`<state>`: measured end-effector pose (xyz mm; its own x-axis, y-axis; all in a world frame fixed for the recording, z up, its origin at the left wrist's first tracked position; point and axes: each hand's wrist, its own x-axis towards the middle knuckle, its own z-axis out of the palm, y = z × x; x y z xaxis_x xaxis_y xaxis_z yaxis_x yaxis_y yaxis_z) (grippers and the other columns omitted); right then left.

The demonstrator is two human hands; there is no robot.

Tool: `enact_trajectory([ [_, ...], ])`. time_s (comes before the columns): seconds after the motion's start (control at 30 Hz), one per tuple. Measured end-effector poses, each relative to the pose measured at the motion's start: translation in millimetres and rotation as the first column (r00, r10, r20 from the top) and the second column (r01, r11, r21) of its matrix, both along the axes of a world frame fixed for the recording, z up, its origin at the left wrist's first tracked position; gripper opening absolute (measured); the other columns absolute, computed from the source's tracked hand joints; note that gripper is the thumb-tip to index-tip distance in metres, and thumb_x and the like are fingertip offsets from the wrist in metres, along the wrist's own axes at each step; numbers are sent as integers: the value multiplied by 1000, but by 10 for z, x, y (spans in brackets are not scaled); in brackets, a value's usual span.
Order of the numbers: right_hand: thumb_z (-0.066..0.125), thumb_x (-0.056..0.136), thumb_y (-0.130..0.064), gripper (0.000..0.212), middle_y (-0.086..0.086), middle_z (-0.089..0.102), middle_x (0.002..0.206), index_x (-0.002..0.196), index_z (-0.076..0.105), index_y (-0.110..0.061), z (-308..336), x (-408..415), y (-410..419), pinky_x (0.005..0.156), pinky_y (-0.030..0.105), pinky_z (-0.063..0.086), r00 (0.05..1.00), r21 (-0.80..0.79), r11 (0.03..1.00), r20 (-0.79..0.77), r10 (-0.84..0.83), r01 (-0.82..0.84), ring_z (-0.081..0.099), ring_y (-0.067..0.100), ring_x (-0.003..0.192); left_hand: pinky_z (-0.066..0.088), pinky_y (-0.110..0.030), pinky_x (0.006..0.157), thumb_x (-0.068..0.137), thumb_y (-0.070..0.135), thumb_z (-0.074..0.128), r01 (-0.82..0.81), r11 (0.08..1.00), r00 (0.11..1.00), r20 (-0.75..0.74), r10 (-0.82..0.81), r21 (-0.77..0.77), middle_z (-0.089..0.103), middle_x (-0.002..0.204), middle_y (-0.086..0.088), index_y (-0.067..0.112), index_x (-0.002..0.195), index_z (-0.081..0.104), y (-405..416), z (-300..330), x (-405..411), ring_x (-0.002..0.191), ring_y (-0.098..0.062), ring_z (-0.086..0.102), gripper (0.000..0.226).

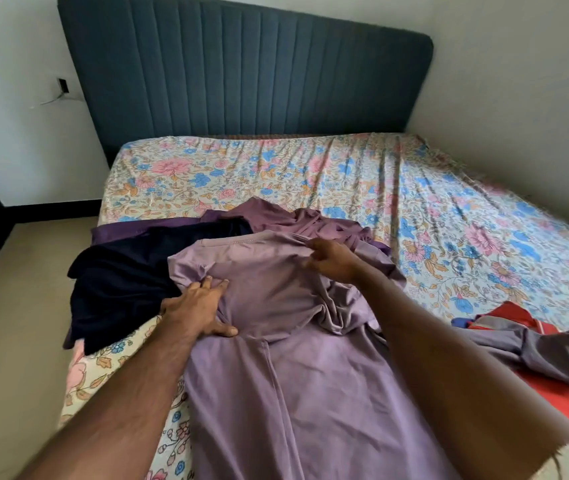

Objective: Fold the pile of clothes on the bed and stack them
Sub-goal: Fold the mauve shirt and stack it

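left hand (195, 306): fingers flat, pressed on mauve garment (276, 358) | right hand (331, 259): fingers pinched its hem | bed (414, 188)

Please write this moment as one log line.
left hand presses lilac garment | right hand pinches its top edge | navy garment beside

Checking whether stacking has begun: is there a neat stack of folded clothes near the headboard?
No, the floral sheet by the headboard is bare; the mauve garment and navy garment lie unfolded nearer the person.
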<state>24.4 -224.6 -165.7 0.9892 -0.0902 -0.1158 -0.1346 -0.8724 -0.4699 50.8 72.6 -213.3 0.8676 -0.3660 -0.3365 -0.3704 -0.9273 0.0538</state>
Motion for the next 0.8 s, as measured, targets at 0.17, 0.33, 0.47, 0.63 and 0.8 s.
enact_trajectory([
  [0.17,67,94,-33,29,9,67,87,86,72,-6,83,182,78,67,30,43,990,124,992,-138,39,-22,58,22,83,44,-63,103,64,78,73,11,999,1000,-13,-10,45,2,167,3,35,159,-7,-59,-72,67,151,-25,13,132],
  [0.33,81,77,-21,18,2,68,75,82,74,-5,297,78,-275,59,28,45,968,360,933,-226,107,-19,60,14,63,43,-65,100,61,79,75,-2,996,999,-42,5,91,-4,167,1,34,158,-16,-107,-53,136,153,-26,3,140],
  [0.47,82,85,-21,26,-18,61,56,64,66,-22,502,14,-651,58,18,38,869,-18,979,-464,173,-204,51,5,63,41,-66,102,56,82,75,0,993,998,-57,7,116,-8,168,2,35,156,-20,-107,-39,188,154,-27,-3,146],
  [0.63,82,82,-30,31,-7,55,65,62,61,-21,778,-157,-1190,55,23,36,813,-394,875,-582,-1,-281,46,10,63,42,-68,100,51,84,76,-3,990,999,-54,11,144,-6,167,1,35,156,-21,-139,-52,208,153,-29,-2,151],
  [0.8,71,84,-35,24,-4,66,70,65,68,-19,1161,-495,-1724,78,40,49,933,-536,835,-350,-86,-124,60,20,76,39,-68,104,50,84,77,-18,991,997,-66,27,130,-11,168,3,37,155,-22,-100,-78,231,154,-29,-6,152],
])
